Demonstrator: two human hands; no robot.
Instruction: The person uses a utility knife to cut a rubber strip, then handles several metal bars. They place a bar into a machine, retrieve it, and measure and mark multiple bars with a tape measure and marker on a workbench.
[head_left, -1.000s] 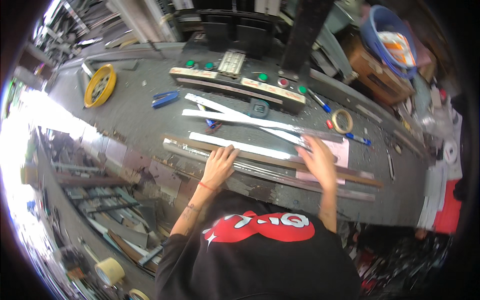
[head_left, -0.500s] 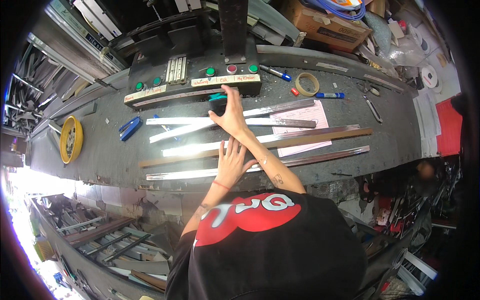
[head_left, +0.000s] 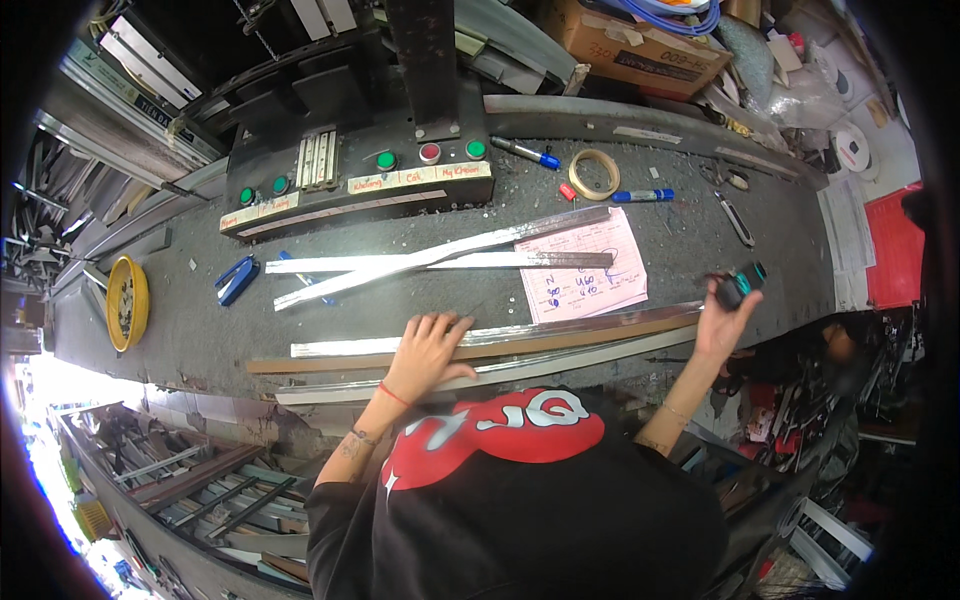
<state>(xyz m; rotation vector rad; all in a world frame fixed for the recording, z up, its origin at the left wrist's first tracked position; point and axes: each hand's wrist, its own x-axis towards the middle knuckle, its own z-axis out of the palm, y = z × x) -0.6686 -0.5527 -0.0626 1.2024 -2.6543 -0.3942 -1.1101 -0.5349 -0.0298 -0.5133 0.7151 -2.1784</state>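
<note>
My right hand is closed around a black and teal tape measure, held up near the right ends of the metal strips. Fingers stretched out, my left hand lies across a shiny silver strip and a brown-edged strip beside it. Its thumb reaches toward a pale strip along the bench's near edge. Farther back, a silver strip crosses over another strip. Their right ends rest on a pink sheet of paper with handwriting.
A control box with green and red buttons stands at the back. Right of it lie markers, a tape roll and a utility knife. A yellow bowl and blue stapler are at left.
My right hand has swung from the middle, over my left arm, out to the right with the tape measure. My left hand has moved slightly left; the near strips now lie closer together.
</note>
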